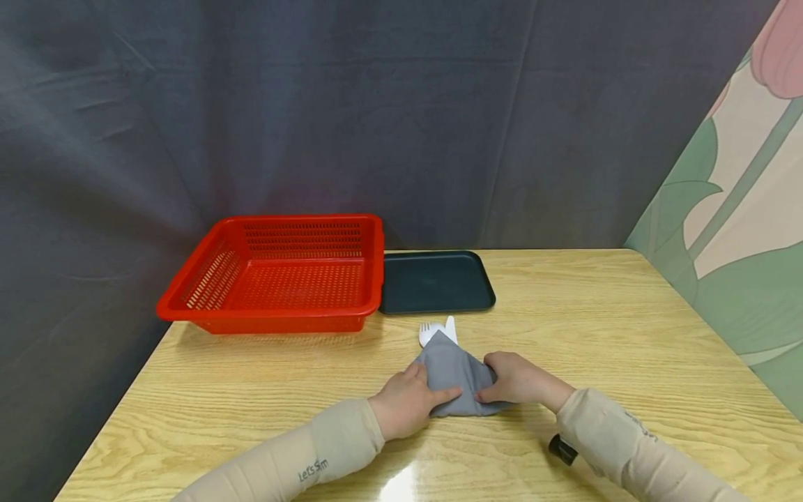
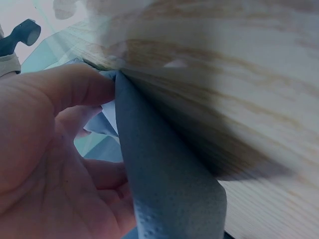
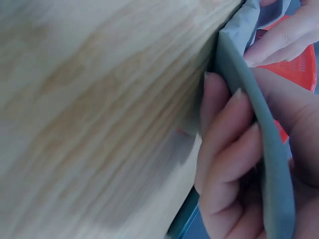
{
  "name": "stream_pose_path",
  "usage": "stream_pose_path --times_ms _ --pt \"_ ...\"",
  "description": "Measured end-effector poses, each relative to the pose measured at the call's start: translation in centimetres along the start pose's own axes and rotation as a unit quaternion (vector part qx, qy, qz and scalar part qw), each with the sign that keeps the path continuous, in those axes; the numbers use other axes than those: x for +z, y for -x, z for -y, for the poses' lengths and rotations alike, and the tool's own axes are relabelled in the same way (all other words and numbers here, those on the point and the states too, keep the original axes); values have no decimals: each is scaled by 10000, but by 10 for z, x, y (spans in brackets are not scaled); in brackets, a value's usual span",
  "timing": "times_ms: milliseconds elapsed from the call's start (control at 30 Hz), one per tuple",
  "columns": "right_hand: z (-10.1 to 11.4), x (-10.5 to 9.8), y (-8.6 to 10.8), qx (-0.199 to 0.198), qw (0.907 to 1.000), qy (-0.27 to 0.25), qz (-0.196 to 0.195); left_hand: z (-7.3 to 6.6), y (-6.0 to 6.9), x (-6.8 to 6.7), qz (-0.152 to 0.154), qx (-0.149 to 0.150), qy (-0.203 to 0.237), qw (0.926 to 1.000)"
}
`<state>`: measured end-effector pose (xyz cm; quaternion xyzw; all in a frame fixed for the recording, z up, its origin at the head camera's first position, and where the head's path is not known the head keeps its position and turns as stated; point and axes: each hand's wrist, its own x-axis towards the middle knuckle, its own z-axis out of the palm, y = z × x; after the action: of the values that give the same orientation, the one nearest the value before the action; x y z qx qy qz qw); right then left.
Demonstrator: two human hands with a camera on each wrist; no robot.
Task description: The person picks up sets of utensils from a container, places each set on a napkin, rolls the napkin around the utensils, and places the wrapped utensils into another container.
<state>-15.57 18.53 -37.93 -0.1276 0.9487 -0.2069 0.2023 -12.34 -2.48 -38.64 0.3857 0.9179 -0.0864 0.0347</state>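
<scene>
A grey cloth napkin (image 1: 447,369), folded to a point at the top, lies on the table in the head view. Out of its upper end stick a white fork (image 1: 424,328) and a white knife (image 1: 450,328); a rounded white piece between them looks like a spoon. My left hand (image 1: 406,404) holds the napkin's left side, thumb across the front. On the other side, my right hand (image 1: 517,380) grips the right flap between thumb and fingers. The right wrist view shows those curled fingers (image 3: 232,144) behind the cloth. The utensils' lower parts are hidden by the napkin.
A red perforated basket (image 1: 276,322) stands at the back left of the wooden table (image 1: 590,314). Beside it lies a dark rectangular tray (image 1: 436,282), beyond the napkin. A dark curtain (image 1: 376,125) hangs along the far edge, and a flower-patterned wall (image 1: 740,230) borders the right.
</scene>
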Motion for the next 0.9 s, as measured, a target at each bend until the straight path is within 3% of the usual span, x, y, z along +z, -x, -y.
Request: stream_pose_path --times_ms 333,900 --pt "2 -2 -2 -275 9995 -171 -7 0 0 0 -85 -35 -36 10000" --pt "4 -1 -5 -340 9941 -1009 206 -1 2 -1 -131 46 -276 9995"
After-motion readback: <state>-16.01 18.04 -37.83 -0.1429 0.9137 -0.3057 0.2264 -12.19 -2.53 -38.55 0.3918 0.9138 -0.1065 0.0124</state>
